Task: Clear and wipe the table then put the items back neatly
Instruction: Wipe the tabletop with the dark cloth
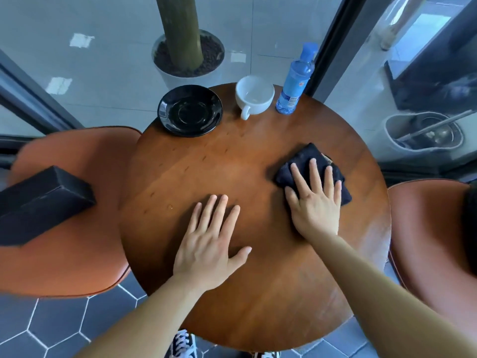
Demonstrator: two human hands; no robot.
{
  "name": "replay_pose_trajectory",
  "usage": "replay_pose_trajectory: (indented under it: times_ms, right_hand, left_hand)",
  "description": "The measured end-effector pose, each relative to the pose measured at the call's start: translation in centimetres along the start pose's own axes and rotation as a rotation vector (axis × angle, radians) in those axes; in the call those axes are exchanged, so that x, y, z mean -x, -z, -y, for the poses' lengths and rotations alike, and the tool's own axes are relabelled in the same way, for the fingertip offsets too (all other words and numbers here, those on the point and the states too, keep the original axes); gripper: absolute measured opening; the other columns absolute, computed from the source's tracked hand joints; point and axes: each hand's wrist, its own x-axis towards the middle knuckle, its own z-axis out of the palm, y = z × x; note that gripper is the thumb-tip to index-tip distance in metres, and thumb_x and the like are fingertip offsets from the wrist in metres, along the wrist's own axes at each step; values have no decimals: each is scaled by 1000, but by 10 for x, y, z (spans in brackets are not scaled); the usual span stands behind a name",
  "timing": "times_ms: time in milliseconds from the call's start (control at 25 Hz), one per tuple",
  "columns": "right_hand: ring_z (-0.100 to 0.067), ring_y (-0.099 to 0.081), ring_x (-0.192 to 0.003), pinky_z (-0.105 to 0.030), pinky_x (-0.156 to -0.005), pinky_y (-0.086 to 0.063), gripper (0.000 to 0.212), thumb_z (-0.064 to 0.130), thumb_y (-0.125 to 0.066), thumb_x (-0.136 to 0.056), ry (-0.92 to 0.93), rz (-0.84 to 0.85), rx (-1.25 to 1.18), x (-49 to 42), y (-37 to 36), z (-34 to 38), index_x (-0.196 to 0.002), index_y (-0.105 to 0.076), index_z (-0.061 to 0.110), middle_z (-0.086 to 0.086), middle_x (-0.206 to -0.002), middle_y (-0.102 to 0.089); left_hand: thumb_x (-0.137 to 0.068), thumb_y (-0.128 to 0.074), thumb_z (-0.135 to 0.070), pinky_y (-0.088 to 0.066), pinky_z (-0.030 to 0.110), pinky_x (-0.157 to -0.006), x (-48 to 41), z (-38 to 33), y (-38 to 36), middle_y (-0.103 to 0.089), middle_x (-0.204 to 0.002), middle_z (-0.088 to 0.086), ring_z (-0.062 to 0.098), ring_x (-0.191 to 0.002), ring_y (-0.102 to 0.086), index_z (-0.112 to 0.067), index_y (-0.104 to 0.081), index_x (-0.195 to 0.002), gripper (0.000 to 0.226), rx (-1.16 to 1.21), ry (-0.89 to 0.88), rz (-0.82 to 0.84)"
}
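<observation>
Right hand (316, 202) lay flat on dark cloth (313, 171), fingers apart, pressing it to round table (232, 161). Left hand (209, 244) rested palm-down on bare wood, fingers slightly spread. Well beyond fingertips, at far edge: black saucer (190, 111), white cup (254, 95), bottle (296, 81). Black box (41, 205) sat on chair (69, 254) left of left hand.

The round wooden worktop (206, 171) carries three items along its far edge: a glossy black saucer (190, 110) at the left, an empty white cup (254, 94) upright with its handle turned toward the near side, and a capped blue plastic water bottle (296, 81) standing just right of the cup. A folded dark cloth (304, 164) lies flat on the right half, well apart from them.
</observation>
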Motion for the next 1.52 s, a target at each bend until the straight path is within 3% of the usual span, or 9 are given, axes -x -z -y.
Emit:
replay_pose_trajectory:
  times_ms: [200,480,720,960,1040,1200,1320,1440,1520]
  right_hand:
    - [-33,-14,-155,-55,-123,-15,58,60,-32,-97,504,40,133,57,9,-77,-154,-23,49,4,-168,-18]
    - [-37,4,-154,-59,-122,0,58,61,-28,-98,-123,10,-62,-36,15,-55,-155,-18,49,1,-170,-4]
    - [-34,-10,-155,-56,-124,-12,55,61,-25,-101,615,47,140,46,3,-54,-155,-22,47,3,-168,-17]
    - [-36,7,-155,-57,-123,3,55,53,-24,-101,-73,12,-90,-20,-2,29,-155,-19,47,3,-170,-4]
    - [-40,11,-153,-59,-121,7,55,51,-25,-102,-28,56,-141,-5,-7,77,-156,-18,43,-1,-170,0]
    - [-30,7,-156,-54,-124,3,54,55,-24,-104,446,167,-94,32,-1,88,-156,-22,42,4,-170,-6]
    - [-27,-10,-156,-49,-125,-7,49,43,-28,-107,314,-11,-144,20,15,35,-153,-37,29,4,-167,-23]
    - [-24,0,-156,-49,-126,-3,56,46,-21,-106,121,49,-34,21,8,-12,-159,-21,27,4,-169,-10]
    - [-23,4,-156,-47,-126,-1,61,52,-17,-105,150,63,40,27,-1,-20,-160,-13,27,4,-170,-4]
  left_hand:
    - [-93,-24,-77,-22,53,-126,1,-1,0,-19,-169,11,30,-157,-16,-21,-26,-160,87,1,24,-17]
    - [-93,-11,-77,-28,55,-123,-1,-2,-4,-23,-168,13,33,-155,-21,-20,-29,-159,88,-11,24,-61]
    - [-92,-26,-76,-23,51,-126,0,-2,-7,-20,-169,10,29,-157,-18,-22,-29,-159,87,20,24,-98]
    - [-94,-25,-77,-19,45,-127,1,0,-9,-20,-170,7,25,-157,-15,-21,-32,-158,86,104,15,-148]
    - [-94,-33,-74,-18,42,-126,2,1,-8,-29,-167,7,24,-156,-21,-18,-43,-152,81,176,5,-178]
    - [-89,-57,-47,-54,38,-98,21,7,0,-61,-127,5,23,-118,-58,-14,-67,-111,41,566,108,-423]
    - [-88,-60,-35,-54,29,-76,23,1,14,-64,-111,8,21,-98,-59,-12,-67,-100,26,532,191,-586]
    - [-91,-61,-35,-50,43,-103,-16,-20,22,-57,-135,13,32,-126,-54,-13,-62,-126,42,352,78,-469]
    - [-95,-55,-49,-26,52,-124,-47,-40,26,-36,-160,17,37,-151,-27,-18,-43,-149,64,237,32,-249]
